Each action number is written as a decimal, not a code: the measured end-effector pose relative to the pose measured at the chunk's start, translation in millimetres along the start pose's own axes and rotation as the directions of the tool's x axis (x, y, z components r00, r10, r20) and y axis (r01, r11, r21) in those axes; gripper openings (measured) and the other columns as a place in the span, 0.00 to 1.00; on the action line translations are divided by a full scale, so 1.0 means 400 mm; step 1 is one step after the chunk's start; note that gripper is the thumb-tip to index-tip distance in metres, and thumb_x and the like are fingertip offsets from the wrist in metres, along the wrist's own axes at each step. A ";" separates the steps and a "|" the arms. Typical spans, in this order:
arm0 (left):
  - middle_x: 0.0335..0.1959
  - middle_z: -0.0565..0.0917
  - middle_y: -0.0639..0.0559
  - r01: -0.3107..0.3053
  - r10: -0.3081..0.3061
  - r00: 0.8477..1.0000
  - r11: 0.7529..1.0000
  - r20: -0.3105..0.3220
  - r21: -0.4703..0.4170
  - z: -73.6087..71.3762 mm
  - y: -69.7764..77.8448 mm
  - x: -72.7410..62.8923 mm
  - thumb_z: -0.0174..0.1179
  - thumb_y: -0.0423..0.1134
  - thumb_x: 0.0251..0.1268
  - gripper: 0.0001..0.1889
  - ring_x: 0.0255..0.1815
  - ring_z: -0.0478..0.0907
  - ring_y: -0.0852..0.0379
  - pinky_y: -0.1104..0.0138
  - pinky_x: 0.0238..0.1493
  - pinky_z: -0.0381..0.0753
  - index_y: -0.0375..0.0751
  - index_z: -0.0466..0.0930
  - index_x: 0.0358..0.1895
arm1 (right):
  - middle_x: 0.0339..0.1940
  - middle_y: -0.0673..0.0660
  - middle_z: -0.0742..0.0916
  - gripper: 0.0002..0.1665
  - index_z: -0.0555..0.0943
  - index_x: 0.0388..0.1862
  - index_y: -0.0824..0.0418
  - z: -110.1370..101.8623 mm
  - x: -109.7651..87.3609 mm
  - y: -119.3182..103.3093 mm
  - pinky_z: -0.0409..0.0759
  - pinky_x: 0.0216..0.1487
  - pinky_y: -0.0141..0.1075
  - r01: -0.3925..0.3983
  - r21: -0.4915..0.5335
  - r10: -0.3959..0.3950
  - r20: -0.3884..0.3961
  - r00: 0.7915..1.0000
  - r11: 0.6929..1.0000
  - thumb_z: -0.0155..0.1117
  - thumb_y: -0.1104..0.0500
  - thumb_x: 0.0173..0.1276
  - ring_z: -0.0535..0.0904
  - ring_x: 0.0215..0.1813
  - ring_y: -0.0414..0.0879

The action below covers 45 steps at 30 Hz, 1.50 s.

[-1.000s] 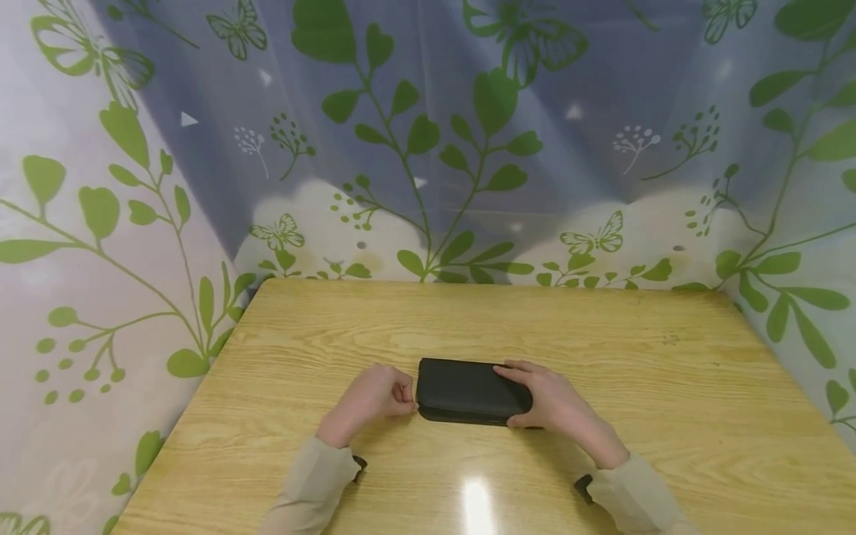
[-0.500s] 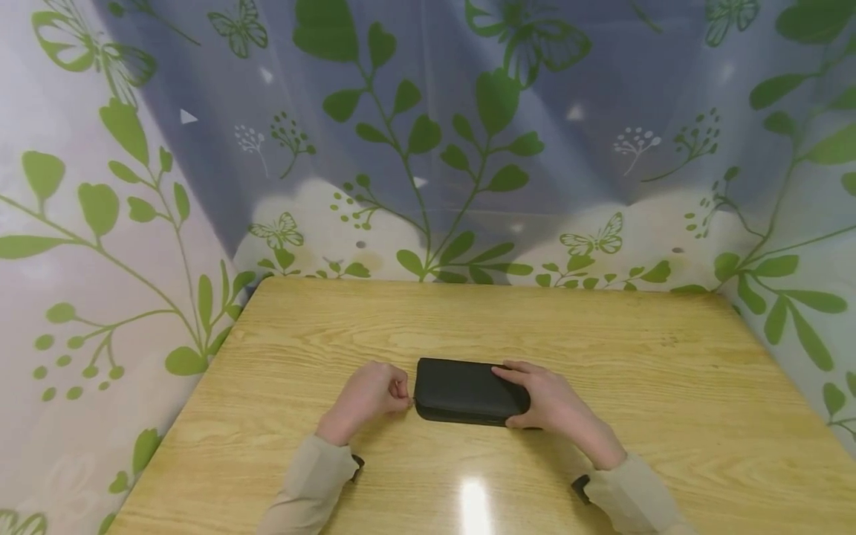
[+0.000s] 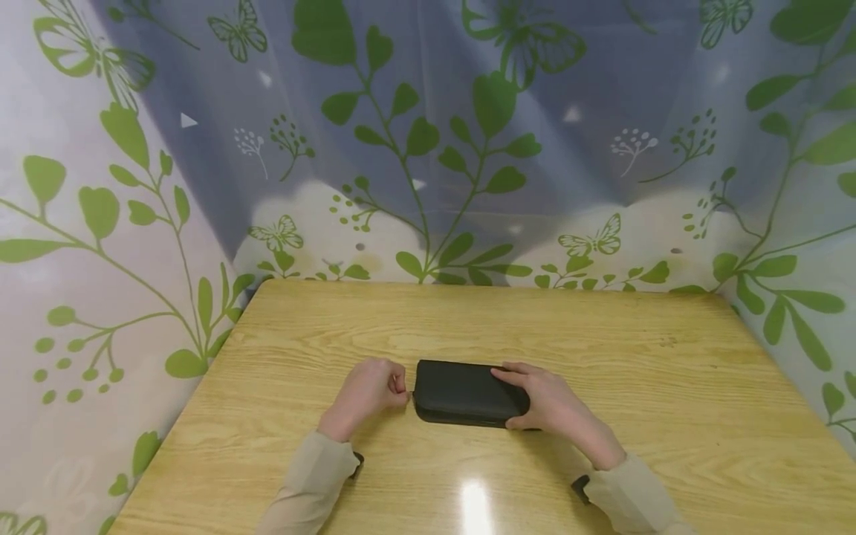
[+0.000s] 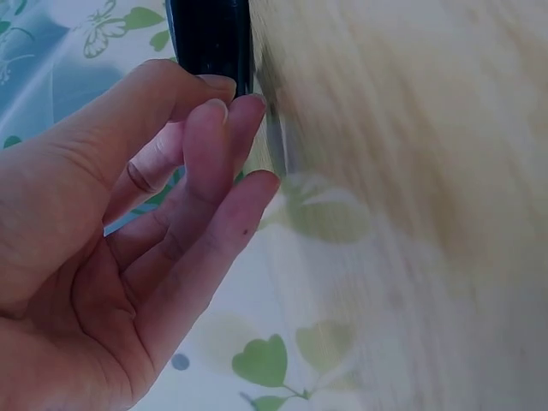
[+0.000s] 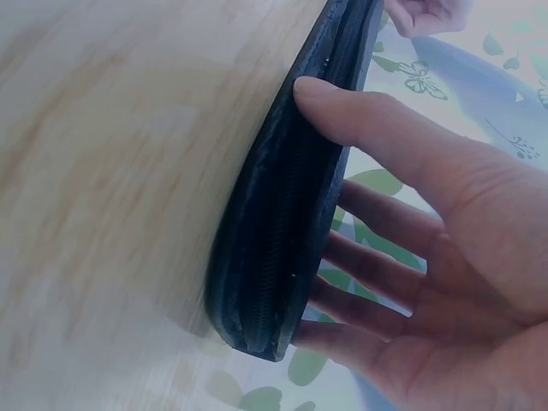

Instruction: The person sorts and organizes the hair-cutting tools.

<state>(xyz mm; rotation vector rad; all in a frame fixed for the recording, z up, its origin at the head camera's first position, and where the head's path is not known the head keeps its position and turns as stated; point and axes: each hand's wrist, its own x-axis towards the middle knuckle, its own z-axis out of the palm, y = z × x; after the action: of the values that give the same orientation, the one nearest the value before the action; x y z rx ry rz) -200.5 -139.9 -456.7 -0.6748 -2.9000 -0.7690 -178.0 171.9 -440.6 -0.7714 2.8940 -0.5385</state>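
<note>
A black zip-around wallet lies flat on the wooden table, its long zipped edge facing me. My right hand grips its right end, fingers over the top and thumb against the near edge. In the right wrist view that thumb presses beside the zipper, with the fingers spread along the other side. At the wallet's left end, my left hand pinches what looks like the small zipper pull between thumb and curled forefinger. The fingertips mostly hide the pull in the left wrist view, where the wallet's dark end shows.
The wooden table reaches back to a curtain printed with leaves and butterflies, which also hangs at both sides. Dark straps show at the sleeve cuffs. Light glares on the table's near part.
My left hand has edged slightly left and away from me, around the wallet's left end. The right hand keeps its grip, and the wallet has hardly moved.
</note>
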 end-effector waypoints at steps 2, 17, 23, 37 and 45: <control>0.15 0.77 0.64 0.005 -0.005 1.000 1.000 -0.002 0.004 0.000 0.001 0.003 0.75 0.32 0.49 0.17 0.19 0.70 0.65 0.69 0.27 0.72 0.51 0.76 0.15 | 0.71 0.66 0.76 0.49 0.75 0.71 0.61 -0.001 0.000 0.000 0.75 0.61 0.62 0.001 0.000 -0.001 0.006 1.000 1.000 0.85 0.55 0.51 0.74 0.68 0.67; 0.14 0.74 0.64 0.024 -0.023 0.999 0.999 -0.028 0.024 0.009 -0.007 0.030 0.76 0.31 0.49 0.16 0.19 0.68 0.64 0.70 0.23 0.68 0.49 0.77 0.16 | 0.71 0.66 0.76 0.48 0.76 0.71 0.60 -0.002 0.000 -0.004 0.77 0.60 0.62 -0.004 -0.012 0.004 0.005 1.000 1.000 0.85 0.54 0.50 0.74 0.67 0.67; 0.15 0.77 0.62 0.024 -0.023 0.999 0.999 -0.026 0.040 0.011 -0.005 0.046 0.76 0.31 0.49 0.15 0.19 0.69 0.64 0.69 0.23 0.69 0.47 0.78 0.17 | 0.71 0.66 0.76 0.48 0.76 0.71 0.60 -0.003 0.000 -0.001 0.77 0.59 0.62 0.001 -0.019 -0.001 0.005 1.000 1.000 0.85 0.54 0.50 0.74 0.67 0.67; 0.14 0.76 0.62 0.061 -0.061 0.998 0.998 -0.004 0.024 0.010 -0.003 0.069 0.77 0.32 0.51 0.16 0.18 0.70 0.63 0.68 0.24 0.69 0.47 0.78 0.17 | 0.71 0.65 0.76 0.48 0.76 0.71 0.59 -0.005 -0.001 -0.004 0.77 0.59 0.61 -0.006 -0.023 0.007 0.016 1.000 1.000 0.85 0.54 0.51 0.74 0.68 0.66; 0.14 0.76 0.62 0.074 -0.073 0.997 0.997 -0.013 0.027 0.010 -0.005 0.078 0.78 0.33 0.51 0.15 0.20 0.70 0.62 0.67 0.25 0.70 0.47 0.79 0.17 | 0.71 0.65 0.76 0.48 0.76 0.71 0.59 -0.005 -0.001 -0.003 0.77 0.60 0.61 0.001 -0.027 -0.001 0.015 1.000 1.000 0.85 0.54 0.50 0.74 0.68 0.66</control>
<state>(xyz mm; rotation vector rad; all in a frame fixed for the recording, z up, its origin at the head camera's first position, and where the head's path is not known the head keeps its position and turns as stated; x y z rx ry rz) -229.1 -127.2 -455.6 -0.5616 -2.9334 -0.7367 -177.5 171.7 -438.3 -0.7769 2.8937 -0.4923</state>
